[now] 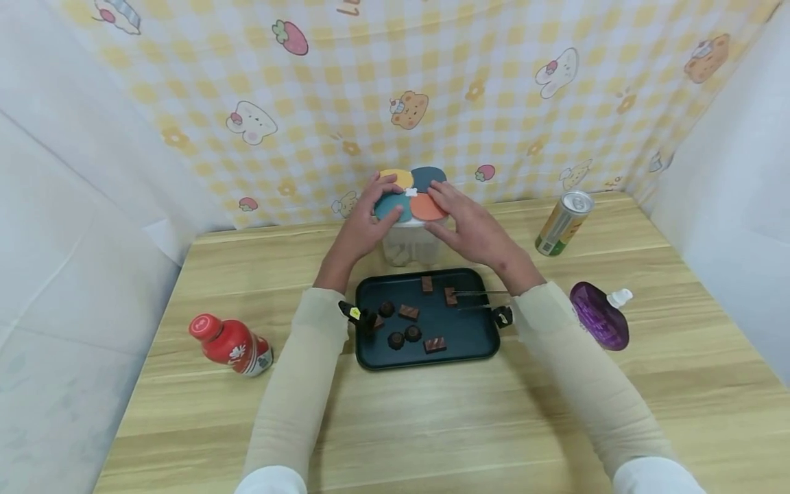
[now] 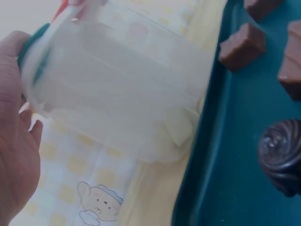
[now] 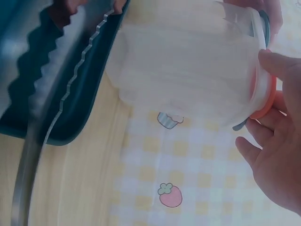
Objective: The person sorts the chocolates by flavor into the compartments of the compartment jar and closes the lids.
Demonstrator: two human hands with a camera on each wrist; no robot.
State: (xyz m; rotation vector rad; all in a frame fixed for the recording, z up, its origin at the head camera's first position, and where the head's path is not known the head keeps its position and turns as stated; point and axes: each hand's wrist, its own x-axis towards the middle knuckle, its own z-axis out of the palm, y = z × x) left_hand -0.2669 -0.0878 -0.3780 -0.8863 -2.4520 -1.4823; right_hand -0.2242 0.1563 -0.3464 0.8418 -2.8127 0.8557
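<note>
A translucent container [image 1: 411,245] with pale pieces inside stands just behind the dark tray [image 1: 395,358]. On its top is a lid [image 1: 428,206] of yellow, navy, teal and orange petals. My left hand [image 1: 364,223] holds the lid's left side, with its fingers over the top and thumb by the teal petal. From the opposite side my right hand [image 1: 475,230] grips it, its thumb on the rim [image 3: 257,89] and fingers reaching over the petals. Parts of both hands' fingers are hidden behind the lid in the wrist views.
Several chocolates [image 1: 408,312] lie on the tray. Serrated metal tongs [image 3: 33,136] rest across its right edge, under my right forearm. A red bottle [image 1: 230,345] stands left; a can [image 1: 564,223] and purple pouch [image 1: 599,315] are at right. Behind hangs a checked cloth [image 1: 345,82].
</note>
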